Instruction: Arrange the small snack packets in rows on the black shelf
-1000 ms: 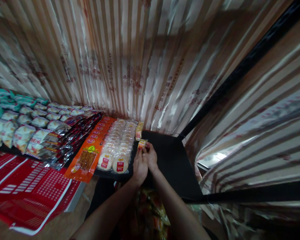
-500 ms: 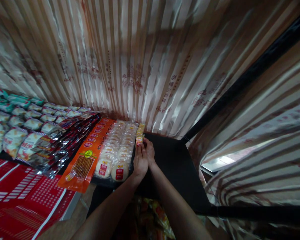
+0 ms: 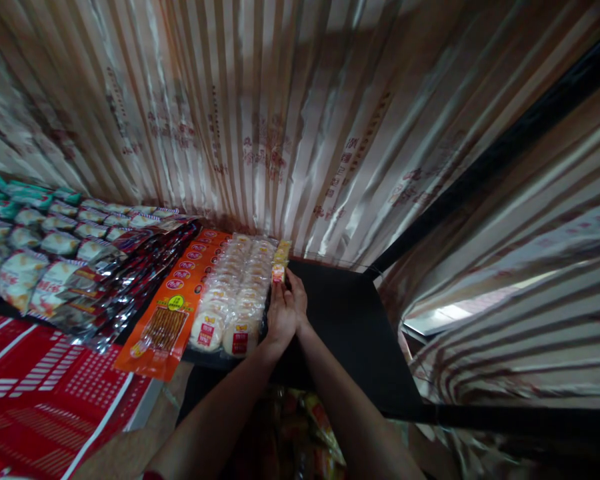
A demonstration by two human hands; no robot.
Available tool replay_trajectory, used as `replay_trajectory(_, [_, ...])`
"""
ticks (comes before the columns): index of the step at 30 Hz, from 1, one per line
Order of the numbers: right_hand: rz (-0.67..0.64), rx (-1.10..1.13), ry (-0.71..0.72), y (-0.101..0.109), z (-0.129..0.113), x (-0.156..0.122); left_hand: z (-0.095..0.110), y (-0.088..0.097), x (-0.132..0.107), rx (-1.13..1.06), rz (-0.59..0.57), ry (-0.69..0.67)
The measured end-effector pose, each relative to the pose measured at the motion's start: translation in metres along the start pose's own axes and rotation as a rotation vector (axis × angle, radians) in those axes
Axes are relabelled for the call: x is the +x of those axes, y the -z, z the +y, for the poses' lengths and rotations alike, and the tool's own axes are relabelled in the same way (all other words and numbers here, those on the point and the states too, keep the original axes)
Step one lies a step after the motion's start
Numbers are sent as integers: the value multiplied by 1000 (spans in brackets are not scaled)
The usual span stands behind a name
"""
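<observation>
**Left hand (image 3: 282,320) and right hand (image 3: 298,297) meet at a small yellow packet with an orange-red label (image 3: 279,273)**

The small packet lies at 12 o'clock from the hands, at the near end of a narrow row of yellow wrapped packets (image 3: 283,252). The left hand lies almost flat, fingers together, with its tips at the packet's near end. The right hand is narrow, its fingers bent beside the packet's right edge. Whether either hand pinches it, I cannot tell.

Just beside the small packet, between 9 and 10 o'clock, stand two rows of round white crackers in clear plastic wrappers (image 3: 230,297). Beyond them at 9 o'clock lies a long orange plastic bag with brown sticks showing through its window (image 3: 165,327), then shiny dark red and silver foil packets (image 3: 140,283). Farther out are white packets with striped edges (image 3: 60,243) and, at 10 o'clock, green packets (image 3: 27,193).

At 3 o'clock is a bare stretch of the flat black shelf (image 3: 353,327). A red plastic basket with white bands (image 3: 75,400) sits at 8 o'clock. Dim yellow-and-red wrapped packets (image 3: 321,419) lie at 6 o'clock, lower down. Striped beige sheeting with red print (image 3: 260,87) hangs at 12 o'clock, and a slanting black post (image 3: 460,193) rises towards 2 o'clock.
</observation>
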State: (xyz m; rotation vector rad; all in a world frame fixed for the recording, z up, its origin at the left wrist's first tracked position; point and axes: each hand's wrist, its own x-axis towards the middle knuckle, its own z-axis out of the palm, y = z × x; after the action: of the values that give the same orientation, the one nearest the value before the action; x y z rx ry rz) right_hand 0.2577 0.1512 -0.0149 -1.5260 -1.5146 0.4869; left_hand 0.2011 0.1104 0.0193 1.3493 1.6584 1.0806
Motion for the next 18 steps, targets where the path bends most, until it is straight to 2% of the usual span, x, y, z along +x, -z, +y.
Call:
replay_trajectory(4, [4,-44,-8,3,-4,-4,4,6,-3,27,-19,53])
replay_trajectory(9, [85,-21,-92,13,-13,-26,11,25,-26,50,-21,-12])
replay_trajectory(13, [139,30,-128,31,-24,-62,12,34,-58,90,-58,-19])
replay_trajectory(18, [162,79,-115,65,-37,-130,1,31,-116,45,-131,-156])
